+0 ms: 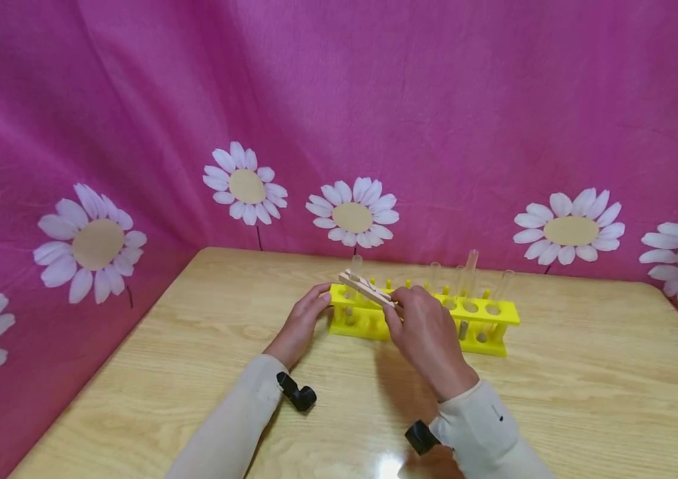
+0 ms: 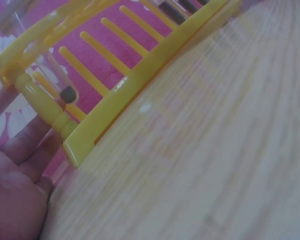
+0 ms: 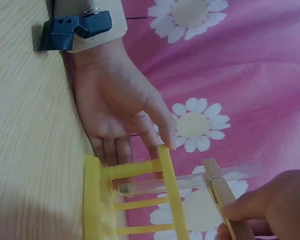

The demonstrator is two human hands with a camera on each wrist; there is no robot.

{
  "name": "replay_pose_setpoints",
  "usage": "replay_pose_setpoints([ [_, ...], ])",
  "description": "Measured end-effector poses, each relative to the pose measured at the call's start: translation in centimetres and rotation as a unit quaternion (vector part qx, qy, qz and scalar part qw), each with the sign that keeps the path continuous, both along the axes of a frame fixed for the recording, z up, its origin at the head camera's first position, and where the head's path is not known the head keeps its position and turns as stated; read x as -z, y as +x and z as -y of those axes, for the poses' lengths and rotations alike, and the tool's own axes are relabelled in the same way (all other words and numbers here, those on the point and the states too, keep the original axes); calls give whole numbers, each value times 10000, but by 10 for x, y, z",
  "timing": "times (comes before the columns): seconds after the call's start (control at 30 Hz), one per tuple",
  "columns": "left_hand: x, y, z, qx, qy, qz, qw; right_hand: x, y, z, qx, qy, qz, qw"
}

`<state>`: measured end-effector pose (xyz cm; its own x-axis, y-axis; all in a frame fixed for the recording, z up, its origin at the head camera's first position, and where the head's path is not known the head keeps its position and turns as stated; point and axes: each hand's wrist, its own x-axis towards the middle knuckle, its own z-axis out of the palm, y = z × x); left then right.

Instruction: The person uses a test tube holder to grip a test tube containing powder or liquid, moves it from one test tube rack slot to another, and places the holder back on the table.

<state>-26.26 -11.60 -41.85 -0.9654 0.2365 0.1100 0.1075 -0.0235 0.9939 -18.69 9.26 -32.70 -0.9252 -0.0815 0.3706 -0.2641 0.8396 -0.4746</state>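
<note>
A yellow test tube rack [image 1: 510,313] [image 2: 135,80] [image 3: 174,192] stands on the table. My left hand [image 1: 303,322] [image 2: 17,187] [image 3: 115,95] holds its left end, thumb at the top plate and fingers round behind the end post. Between thumb and fingers, my right hand [image 1: 431,336] [image 3: 282,200] pinches a wooden clamp [image 1: 364,289] [image 3: 220,192]. The clamp's far end lies at the upper part of the leftmost glass tube [image 1: 356,263] [image 3: 190,181], whose dark-filled bottom is inside the rack. Whether the jaws close round the glass, I cannot tell.
Several more glass tubes [image 1: 472,269] stand in the rack's right half, some with dark contents low down. Yellow pegs [image 2: 82,70] line the rack's back. Behind the wooden table [image 1: 195,372] hangs a pink cloth [image 1: 434,120] with white flowers.
</note>
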Motion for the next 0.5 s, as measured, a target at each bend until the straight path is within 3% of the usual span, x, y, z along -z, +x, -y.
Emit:
replay_pose_setpoints([
  [0.23,2,1,0,67,117,-46,9999,-3,3,-2,-47,-81,-415,9991],
  [0.5,3,2,1,35,144,18,9999,-15,11,-6,-60,-404,-491,9980],
])
